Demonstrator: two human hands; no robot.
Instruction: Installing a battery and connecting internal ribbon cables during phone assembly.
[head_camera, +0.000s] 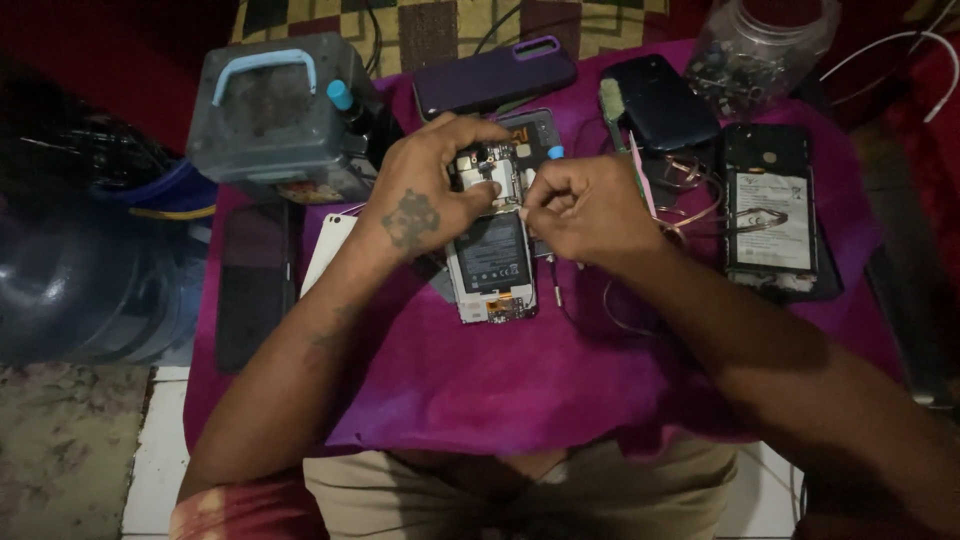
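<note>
An opened phone (492, 262) with its back cover off lies on a magenta cloth (520, 380), its dark battery and circuit board showing. My left hand (425, 190) rests on the phone's upper left part, fingers curled over the board. My right hand (580, 208) is pinched at the phone's upper right edge; whether it holds a small tool I cannot tell. A thin pink stick (641, 172) pokes out just behind my right hand.
A second opened phone (768, 212) lies at the right. A purple phone case (495, 76) and a dark case (658, 100) lie at the back. A grey box with a blue handle (270, 115) stands at the left, a clear jar (762, 45) of small parts back right, a dark screen panel (250, 280) at the cloth's left edge.
</note>
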